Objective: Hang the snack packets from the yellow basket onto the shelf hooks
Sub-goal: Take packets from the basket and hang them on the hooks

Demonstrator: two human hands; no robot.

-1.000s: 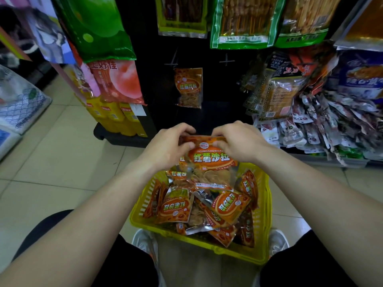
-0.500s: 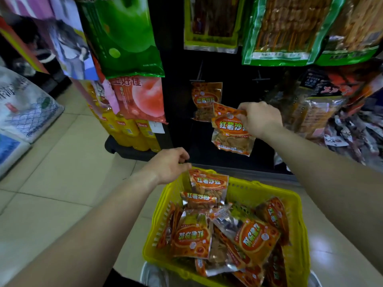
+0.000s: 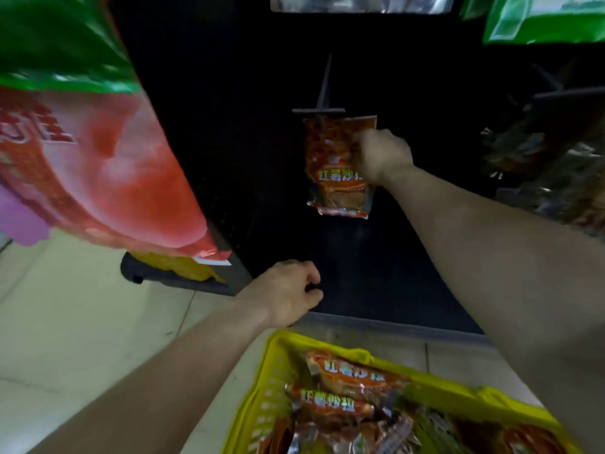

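A shop aisle with snack racks

A dark display panel [image 3: 245, 126] carries metal hooks [image 3: 322, 106] with an orange packet [image 3: 330, 178] hanging on one. Big red and green bags [image 3: 98, 165] hang at the left, more packets [image 3: 540, 21] far right. A yellow basket [image 3: 262, 404] of the same snacks sits near on the tiled floor [image 3: 65, 322].

- 红薯沙拉 in yellow letters on the orange snack packet [image 3: 334, 165] held by the right hand [image 3: 381, 155] at the hook.
- The same 红薯沙拉 on two packets [image 3: 347, 371] in the yellow basket [image 3: 271, 365], below and right of the left hand [image 3: 288, 291].
- Large blurred characters on the red bag [image 3: 98, 165] above the left hand, unreadable.
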